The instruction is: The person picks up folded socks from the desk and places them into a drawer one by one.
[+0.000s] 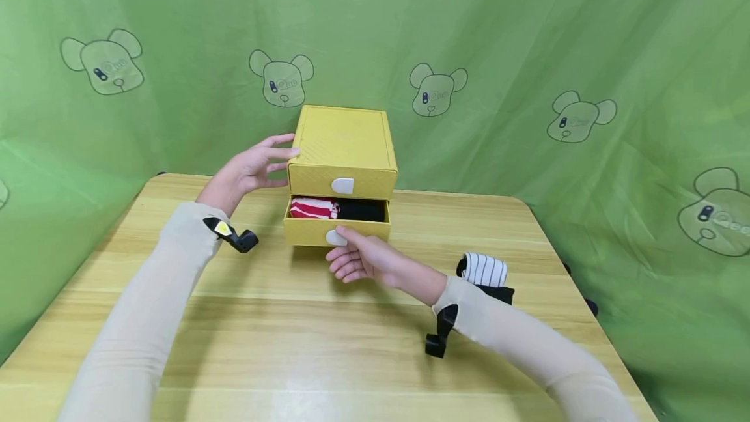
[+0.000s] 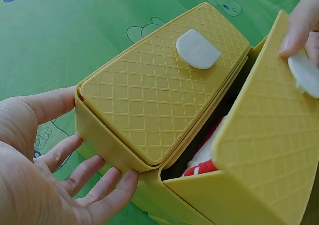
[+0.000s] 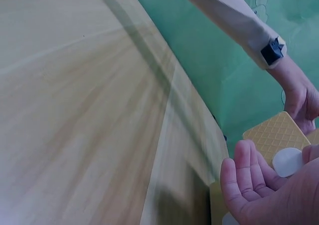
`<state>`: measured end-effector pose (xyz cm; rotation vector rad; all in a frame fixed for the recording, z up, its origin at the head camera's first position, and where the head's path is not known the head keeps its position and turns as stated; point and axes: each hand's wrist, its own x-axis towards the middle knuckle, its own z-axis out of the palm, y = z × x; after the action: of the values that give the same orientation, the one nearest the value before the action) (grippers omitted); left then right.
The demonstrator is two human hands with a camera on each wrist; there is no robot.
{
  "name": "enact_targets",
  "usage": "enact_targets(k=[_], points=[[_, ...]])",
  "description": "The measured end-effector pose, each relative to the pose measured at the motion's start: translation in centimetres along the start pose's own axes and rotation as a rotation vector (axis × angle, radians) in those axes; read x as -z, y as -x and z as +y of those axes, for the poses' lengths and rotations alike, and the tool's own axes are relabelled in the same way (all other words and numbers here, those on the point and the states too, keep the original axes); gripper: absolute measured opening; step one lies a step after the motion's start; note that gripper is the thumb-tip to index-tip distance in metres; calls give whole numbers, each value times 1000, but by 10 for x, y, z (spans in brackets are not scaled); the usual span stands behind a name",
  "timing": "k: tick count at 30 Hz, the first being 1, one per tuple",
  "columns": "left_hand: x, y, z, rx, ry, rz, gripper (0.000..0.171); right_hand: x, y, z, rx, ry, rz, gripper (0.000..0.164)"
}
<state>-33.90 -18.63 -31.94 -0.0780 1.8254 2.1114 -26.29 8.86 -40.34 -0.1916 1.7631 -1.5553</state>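
A small yellow two-drawer storage box (image 1: 346,142) with a waffle-patterned front stands at the back of the table. Its lower drawer (image 1: 307,233) is pulled part way out, showing a red-and-white cloth roll (image 1: 313,208) and a black cloth roll (image 1: 362,210). My left hand (image 1: 252,165) rests against the box's left side, fingers spread and fairly straight, touching the upper part. My right hand (image 1: 366,256) is at the lower drawer's white handle (image 1: 336,238), thumb on top and other fingers loosely curled below. The upper drawer (image 2: 149,95) is closed, its white handle (image 2: 198,49) untouched.
On the wooden table (image 1: 263,344), right of the box, lie a white roll with dark stripes (image 1: 485,270) and a black cloth (image 1: 498,293), partly hidden by my right sleeve. A green curtain (image 1: 363,31) with bear-head prints hangs behind and beside the table.
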Motion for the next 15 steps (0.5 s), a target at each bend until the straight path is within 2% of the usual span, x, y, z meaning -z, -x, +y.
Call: enact_targets(k=[7,15], points=[[0,2,0,3,-13,1,74,4,-5,-3,-9,-1,4,70],[0,1,0,3,-7,2,74,13,-18,-5,-1,5,19,61]])
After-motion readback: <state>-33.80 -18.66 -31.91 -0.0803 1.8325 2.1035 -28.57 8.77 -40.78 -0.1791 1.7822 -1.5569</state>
